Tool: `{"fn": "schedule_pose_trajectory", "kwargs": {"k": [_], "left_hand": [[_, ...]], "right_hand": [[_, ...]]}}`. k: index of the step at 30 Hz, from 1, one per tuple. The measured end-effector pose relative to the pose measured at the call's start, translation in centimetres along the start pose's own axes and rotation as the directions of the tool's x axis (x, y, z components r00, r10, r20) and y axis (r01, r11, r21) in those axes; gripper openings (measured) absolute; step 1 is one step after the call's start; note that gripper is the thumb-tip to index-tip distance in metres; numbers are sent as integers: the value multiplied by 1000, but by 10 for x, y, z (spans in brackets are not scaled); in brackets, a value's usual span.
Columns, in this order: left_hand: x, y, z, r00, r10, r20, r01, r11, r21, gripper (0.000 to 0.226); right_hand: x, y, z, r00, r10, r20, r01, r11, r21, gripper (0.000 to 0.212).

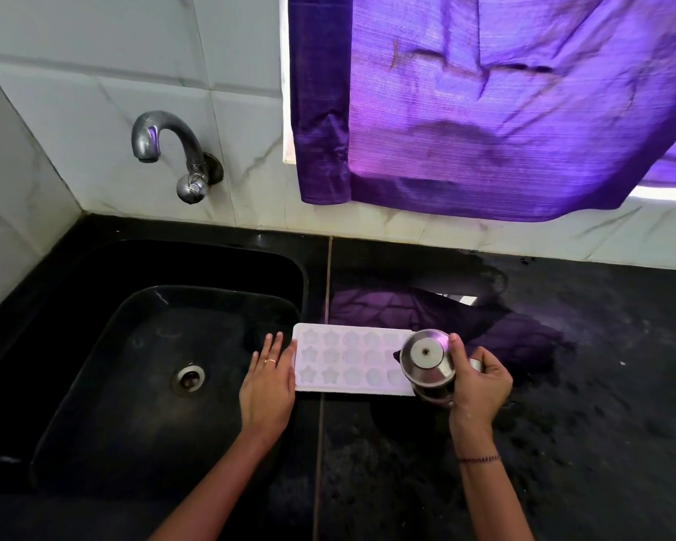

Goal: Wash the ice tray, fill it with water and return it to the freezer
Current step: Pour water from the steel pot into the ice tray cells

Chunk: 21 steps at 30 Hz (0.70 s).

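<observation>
Right end of the ice tray point(348, 361) is hidden under a steel jug point(426, 359). The jug's handle is buried in the right hand point(481, 384), and its lid blocks most of the body. Can't tell if the star-shaped cells hold water, or if anything is pouring. Both forearms are cut off at the bottom edge. The tray lies flat on the black counter point(601, 384), just right of the sink point(94, 306), long side facing the person. The left hand point(268, 388) is palm down with fingers straight and together; its fingertips touch the tray's left edge, gripping nothing. The right hand is curled round the jug handle with the thumb up against the lid rim, holding the jug over the tray's right end.
</observation>
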<state>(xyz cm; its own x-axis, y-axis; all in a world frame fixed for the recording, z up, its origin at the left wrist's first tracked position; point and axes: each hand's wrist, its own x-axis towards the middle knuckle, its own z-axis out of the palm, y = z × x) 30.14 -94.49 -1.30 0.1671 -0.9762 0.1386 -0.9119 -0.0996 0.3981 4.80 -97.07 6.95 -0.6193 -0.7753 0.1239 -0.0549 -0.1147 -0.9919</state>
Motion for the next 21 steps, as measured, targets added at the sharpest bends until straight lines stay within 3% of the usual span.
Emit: {"fn": "schedule_pose_trajectory", "kwargs": {"k": [6, 21], "left_hand": [[0, -1, 0, 1000, -4, 6, 4, 1000, 12, 44], [-1, 1, -1, 1000, 0, -15, 0, 1000, 10, 43]], "right_hand": [[5, -1, -4, 1000, 10, -15, -9, 999, 40, 57], [9, 4, -22, 998, -49, -34, 47, 998, -45, 57]]}}
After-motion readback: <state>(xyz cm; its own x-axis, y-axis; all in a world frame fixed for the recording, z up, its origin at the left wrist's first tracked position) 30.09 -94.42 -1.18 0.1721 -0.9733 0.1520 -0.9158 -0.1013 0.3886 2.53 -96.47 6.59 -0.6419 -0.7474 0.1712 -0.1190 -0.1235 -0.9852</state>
